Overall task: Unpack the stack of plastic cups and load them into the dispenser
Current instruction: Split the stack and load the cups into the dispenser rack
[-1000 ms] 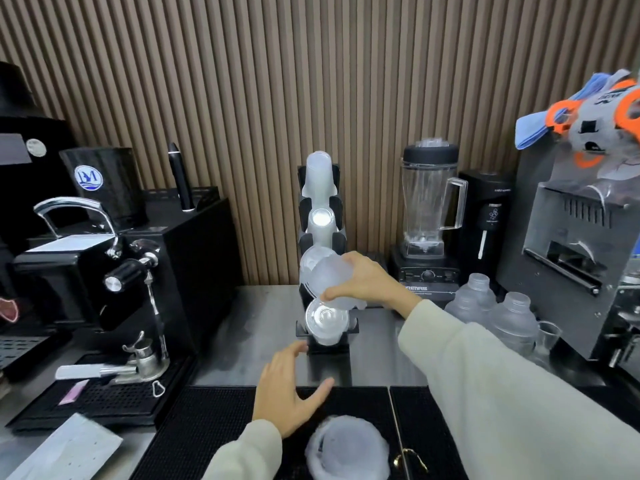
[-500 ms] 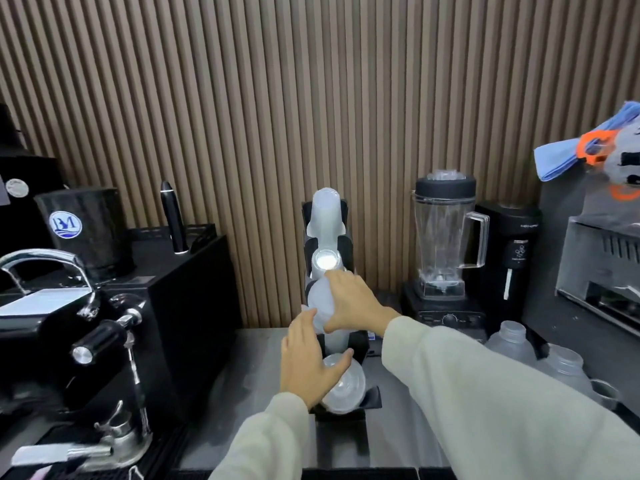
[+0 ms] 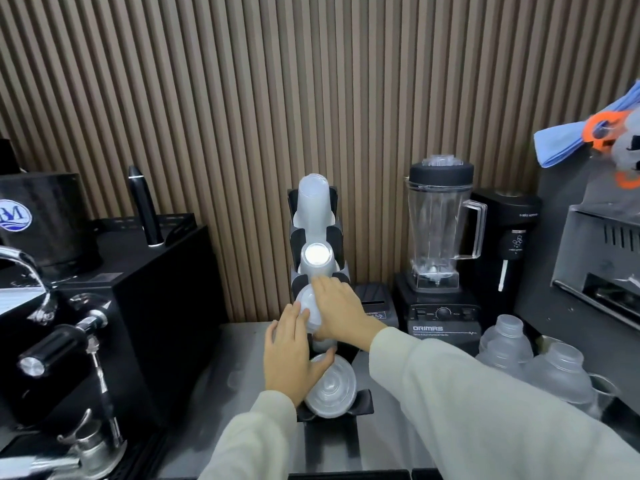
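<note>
Grey counter [image 3: 239, 348], slatted wall [image 3: 242, 98], seemingly café.

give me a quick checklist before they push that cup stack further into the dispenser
1. Right hand gripping the frosted plastic cup stack: ok.
2. Left hand steadying it from the side: ok.
3. Stack lined up with the black tiered cup dispenser slot: cannot tell, hands cover it.
4. Upper tiers already holding cups: ok.
5. Clear domed lids in the bottom tier clear of the left hand: not ok, the fingers overlap them.
</note>
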`<action>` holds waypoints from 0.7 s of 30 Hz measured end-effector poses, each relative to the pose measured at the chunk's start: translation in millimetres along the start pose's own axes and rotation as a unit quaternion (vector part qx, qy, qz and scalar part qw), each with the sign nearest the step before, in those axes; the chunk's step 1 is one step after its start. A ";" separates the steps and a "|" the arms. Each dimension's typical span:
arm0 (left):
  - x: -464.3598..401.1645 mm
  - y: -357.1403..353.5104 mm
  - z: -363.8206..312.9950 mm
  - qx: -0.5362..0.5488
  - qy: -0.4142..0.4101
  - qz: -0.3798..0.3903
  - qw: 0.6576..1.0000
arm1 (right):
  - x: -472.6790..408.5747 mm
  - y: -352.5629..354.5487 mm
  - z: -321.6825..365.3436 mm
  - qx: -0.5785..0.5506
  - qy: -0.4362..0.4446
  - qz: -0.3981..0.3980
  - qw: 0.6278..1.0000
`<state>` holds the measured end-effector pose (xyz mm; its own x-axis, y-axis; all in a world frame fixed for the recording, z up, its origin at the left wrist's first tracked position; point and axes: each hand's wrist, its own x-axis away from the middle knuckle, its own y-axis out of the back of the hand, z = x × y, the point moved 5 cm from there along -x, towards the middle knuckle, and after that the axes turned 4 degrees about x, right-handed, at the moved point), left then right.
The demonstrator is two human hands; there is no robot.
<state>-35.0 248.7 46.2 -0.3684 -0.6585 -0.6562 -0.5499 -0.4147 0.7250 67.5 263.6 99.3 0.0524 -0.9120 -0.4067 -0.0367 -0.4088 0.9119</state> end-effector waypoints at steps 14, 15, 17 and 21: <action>2.7 16.7 -10.8 -0.147 0.026 0.141 0.979 | 16.5 -1.8 9.4 0.048 0.004 -0.006 0.999; 2.4 16.9 -13.2 -0.141 0.021 0.140 0.980 | 20.2 -3.4 9.6 0.066 -0.004 -0.009 0.998; 1.7 16.8 -19.0 -0.131 0.011 0.143 0.981 | 27.8 -9.1 10.1 0.094 0.012 -0.002 0.995; 0.5 15.1 -20.3 -0.135 0.007 0.151 0.979 | 35.3 -11.5 4.9 0.086 0.021 -0.021 0.996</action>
<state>-28.2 229.3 61.0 -0.4722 -0.7850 -0.4011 -0.1984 -0.3487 0.9160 64.9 236.0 74.2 0.0987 -0.8934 -0.4382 -0.2034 -0.4492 0.8700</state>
